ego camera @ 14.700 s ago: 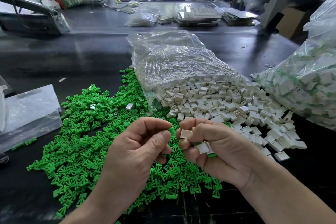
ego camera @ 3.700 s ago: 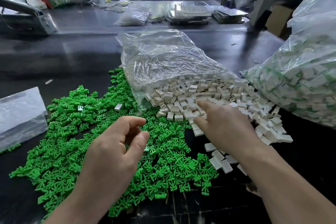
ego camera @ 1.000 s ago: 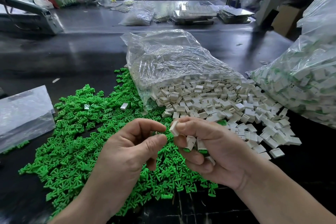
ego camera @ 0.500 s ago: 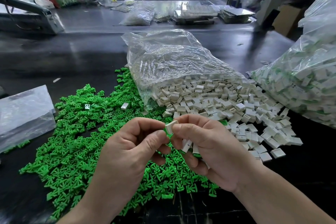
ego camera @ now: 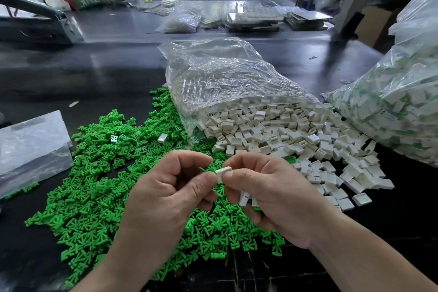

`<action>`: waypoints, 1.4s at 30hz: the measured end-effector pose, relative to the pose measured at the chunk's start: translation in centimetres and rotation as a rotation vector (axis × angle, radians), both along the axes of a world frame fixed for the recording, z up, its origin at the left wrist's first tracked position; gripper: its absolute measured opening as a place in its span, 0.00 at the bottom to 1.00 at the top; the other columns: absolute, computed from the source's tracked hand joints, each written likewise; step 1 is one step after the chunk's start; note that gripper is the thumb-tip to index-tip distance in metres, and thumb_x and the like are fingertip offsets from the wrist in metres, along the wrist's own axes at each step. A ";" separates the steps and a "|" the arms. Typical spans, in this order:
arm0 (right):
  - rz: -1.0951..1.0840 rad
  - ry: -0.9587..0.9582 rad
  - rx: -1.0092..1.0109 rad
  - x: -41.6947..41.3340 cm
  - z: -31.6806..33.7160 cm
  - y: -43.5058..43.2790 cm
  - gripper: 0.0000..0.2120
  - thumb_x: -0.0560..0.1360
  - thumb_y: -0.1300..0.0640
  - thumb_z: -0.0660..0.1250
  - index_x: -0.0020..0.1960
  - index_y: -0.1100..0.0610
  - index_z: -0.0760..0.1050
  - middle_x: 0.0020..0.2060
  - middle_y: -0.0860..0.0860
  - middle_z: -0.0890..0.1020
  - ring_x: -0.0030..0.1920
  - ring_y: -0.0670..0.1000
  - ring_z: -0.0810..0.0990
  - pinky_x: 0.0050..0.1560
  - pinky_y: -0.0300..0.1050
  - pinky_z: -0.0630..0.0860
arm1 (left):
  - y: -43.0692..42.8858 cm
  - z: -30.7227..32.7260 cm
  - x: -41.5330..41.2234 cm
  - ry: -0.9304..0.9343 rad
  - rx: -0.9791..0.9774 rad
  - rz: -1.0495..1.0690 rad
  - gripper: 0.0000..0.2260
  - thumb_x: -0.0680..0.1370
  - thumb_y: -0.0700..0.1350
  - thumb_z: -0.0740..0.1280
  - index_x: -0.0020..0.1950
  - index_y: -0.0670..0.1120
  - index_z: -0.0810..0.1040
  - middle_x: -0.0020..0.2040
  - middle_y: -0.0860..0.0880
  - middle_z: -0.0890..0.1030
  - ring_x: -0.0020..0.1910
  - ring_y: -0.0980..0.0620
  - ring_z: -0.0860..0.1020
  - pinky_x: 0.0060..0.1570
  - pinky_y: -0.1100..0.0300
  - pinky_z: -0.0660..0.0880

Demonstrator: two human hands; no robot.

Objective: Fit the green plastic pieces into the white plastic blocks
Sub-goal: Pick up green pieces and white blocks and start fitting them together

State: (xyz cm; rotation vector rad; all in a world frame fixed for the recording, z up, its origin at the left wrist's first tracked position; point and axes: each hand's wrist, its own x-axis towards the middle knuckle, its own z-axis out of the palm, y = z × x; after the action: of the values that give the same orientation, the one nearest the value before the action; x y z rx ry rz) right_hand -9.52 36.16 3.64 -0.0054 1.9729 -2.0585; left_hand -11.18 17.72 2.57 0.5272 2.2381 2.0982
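Bright green pieces (ego camera: 90,187) cover the glossy black table (ego camera: 106,73) under and beyond the left hand (ego camera: 166,194). Off-white blocks (ego camera: 284,130) lie past the right hand (ego camera: 275,197), half inside a clear bag (ego camera: 225,73). Farther right, a clear sack (ego camera: 403,106) shows white flecked with green.

Views: 1, worn on the head.
Facing: forward and down across the dark table (ego camera: 106,73).
Nearness: close; the left hand (ego camera: 166,187) and right hand (ego camera: 272,197) are framed low in the middle, a white block (ego camera: 222,171) being pinched between them.
Lens: wide-angle; straight edges seem bowed toward the borders.
Far end: rendered blurred, so little can be told there.
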 end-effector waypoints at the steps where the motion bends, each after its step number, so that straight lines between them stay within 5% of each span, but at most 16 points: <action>1: 0.005 0.002 -0.003 0.0 0.0 0.0 0.04 0.74 0.48 0.71 0.43 0.48 0.81 0.33 0.49 0.80 0.23 0.46 0.70 0.21 0.35 0.62 | -0.1 0.0 -0.1 -0.009 0.004 -0.016 0.07 0.71 0.45 0.72 0.48 0.54 0.83 0.39 0.45 0.84 0.37 0.48 0.84 0.35 0.61 0.80; 12: 0.023 0.005 -0.016 0.0 0.0 0.1 0.07 0.74 0.47 0.72 0.46 0.50 0.82 0.34 0.49 0.79 0.23 0.46 0.69 0.21 0.35 0.63 | -0.3 0.1 0.0 0.024 -0.062 -0.059 0.08 0.71 0.48 0.72 0.49 0.56 0.82 0.39 0.46 0.83 0.37 0.49 0.83 0.35 0.61 0.80; 19: 0.016 -0.031 -0.149 0.3 0.2 -0.3 0.07 0.73 0.47 0.72 0.45 0.49 0.82 0.33 0.49 0.78 0.22 0.46 0.69 0.20 0.34 0.62 | -0.3 0.6 -0.2 -0.205 0.217 -0.150 0.17 0.71 0.54 0.75 0.54 0.44 0.83 0.41 0.37 0.83 0.36 0.43 0.82 0.32 0.57 0.78; 22: 0.052 -0.031 -0.170 0.4 0.3 -0.6 0.07 0.73 0.48 0.70 0.44 0.51 0.81 0.35 0.53 0.77 0.24 0.52 0.69 0.20 0.34 0.61 | 0.1 0.8 -0.1 -0.344 0.354 -0.247 0.22 0.68 0.55 0.77 0.57 0.43 0.82 0.35 0.40 0.81 0.30 0.46 0.80 0.26 0.58 0.76; 24: 0.093 -0.030 -0.157 0.4 0.3 -0.6 0.13 0.74 0.49 0.69 0.52 0.57 0.81 0.36 0.55 0.76 0.30 0.59 0.68 0.20 0.36 0.60 | 0.3 0.8 0.0 -0.440 0.446 -0.354 0.22 0.69 0.53 0.77 0.59 0.43 0.81 0.33 0.42 0.81 0.27 0.48 0.80 0.23 0.59 0.76; 27: 0.129 -0.055 -0.149 0.4 0.5 -0.3 0.20 0.74 0.49 0.68 0.63 0.58 0.79 0.35 0.51 0.77 0.28 0.54 0.68 0.20 0.36 0.62 | 0.1 1.0 0.0 -0.554 0.533 -0.457 0.21 0.69 0.50 0.78 0.58 0.42 0.81 0.34 0.42 0.81 0.28 0.49 0.81 0.23 0.61 0.77; 30: 0.145 -0.059 -0.139 0.5 0.7 -0.3 0.16 0.74 0.49 0.69 0.59 0.55 0.82 0.34 0.48 0.78 0.28 0.47 0.69 0.20 0.35 0.62 | -0.1 1.0 -0.1 -0.627 0.560 -0.468 0.22 0.66 0.49 0.80 0.55 0.41 0.83 0.33 0.41 0.82 0.27 0.49 0.82 0.21 0.61 0.77; 42: 0.133 -0.067 -0.062 0.7 1.0 -0.7 0.05 0.74 0.47 0.70 0.45 0.46 0.82 0.33 0.47 0.79 0.28 0.46 0.69 0.22 0.38 0.63 | -0.2 1.0 0.0 -0.664 0.559 -0.396 0.24 0.61 0.50 0.83 0.51 0.40 0.84 0.30 0.40 0.80 0.24 0.48 0.80 0.19 0.61 0.76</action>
State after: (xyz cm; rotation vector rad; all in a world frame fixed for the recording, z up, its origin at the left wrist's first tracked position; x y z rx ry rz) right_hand -8.83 35.47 4.62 -0.0775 1.8179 -2.0072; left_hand -11.15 17.56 3.56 0.1995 1.1025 2.2113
